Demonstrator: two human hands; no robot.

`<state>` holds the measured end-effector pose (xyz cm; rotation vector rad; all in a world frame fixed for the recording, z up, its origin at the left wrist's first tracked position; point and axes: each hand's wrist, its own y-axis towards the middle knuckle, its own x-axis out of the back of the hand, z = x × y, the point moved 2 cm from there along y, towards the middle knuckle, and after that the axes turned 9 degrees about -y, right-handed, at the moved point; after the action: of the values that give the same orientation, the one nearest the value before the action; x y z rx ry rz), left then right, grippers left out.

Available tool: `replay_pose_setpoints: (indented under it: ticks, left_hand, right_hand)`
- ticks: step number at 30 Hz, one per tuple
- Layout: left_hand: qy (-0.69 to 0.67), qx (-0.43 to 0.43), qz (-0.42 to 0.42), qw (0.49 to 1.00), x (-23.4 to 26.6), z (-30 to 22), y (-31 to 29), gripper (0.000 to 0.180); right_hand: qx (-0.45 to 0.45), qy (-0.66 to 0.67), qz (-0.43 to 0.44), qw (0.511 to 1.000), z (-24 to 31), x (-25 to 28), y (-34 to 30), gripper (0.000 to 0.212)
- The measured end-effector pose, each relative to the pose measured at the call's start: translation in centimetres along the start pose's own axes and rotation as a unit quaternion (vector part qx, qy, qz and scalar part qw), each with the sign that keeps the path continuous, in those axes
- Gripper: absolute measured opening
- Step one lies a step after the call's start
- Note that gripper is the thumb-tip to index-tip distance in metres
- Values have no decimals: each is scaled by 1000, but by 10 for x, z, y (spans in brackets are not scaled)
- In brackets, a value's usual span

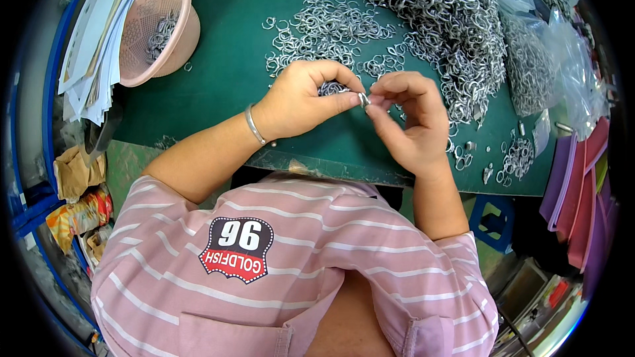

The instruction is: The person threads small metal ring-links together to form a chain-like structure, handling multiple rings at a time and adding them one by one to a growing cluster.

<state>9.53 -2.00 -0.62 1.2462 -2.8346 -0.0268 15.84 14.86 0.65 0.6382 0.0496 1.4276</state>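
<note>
A small silver metal ring (364, 100) is held up between my two hands, over the near part of the table. My left hand (301, 99), with a bangle on its wrist, pinches it between thumb and forefinger. From the other side, my right hand (415, 119) has its thumb and fingertips closed at the same ring. The fingertips cover part of it, so its exact shape is hard to make out. Just beyond the hands, loose silver rings (331, 33) lie scattered, and some show through the gap under my left forefinger.
A large heap of metal rings (456, 26) covers the far right of the green table (225, 33). Clear plastic bags (529, 66) of parts stand beside it. A pink basket (188, 30) holding some parts sits at left, near stacked papers (99, 33). A small ring cluster (517, 157) lies near right.
</note>
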Motion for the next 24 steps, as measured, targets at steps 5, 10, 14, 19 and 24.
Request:
replay_pose_setpoints:
  ticks: [5,10,14,19,24]
  left_hand:
    - [-129,91,-20,987,1,0,0,12]
    - [-171,93,-27,980,1,3,2,13]
    - [-214,121,-43,968,2,0,1,13]
    - [-208,132,-40,969,0,-14,6,14]
    - [-132,98,-49,985,-1,-22,26,16]
  right_hand:
    - [-82,-218,-12,972,-1,39,4,11]
    - [-51,-237,105,965,-1,26,-7,13]
    - [4,-298,77,951,-1,23,-1,16]
    - [22,-333,102,937,-7,16,0,22]
    - [33,-333,52,941,-9,14,5,28]
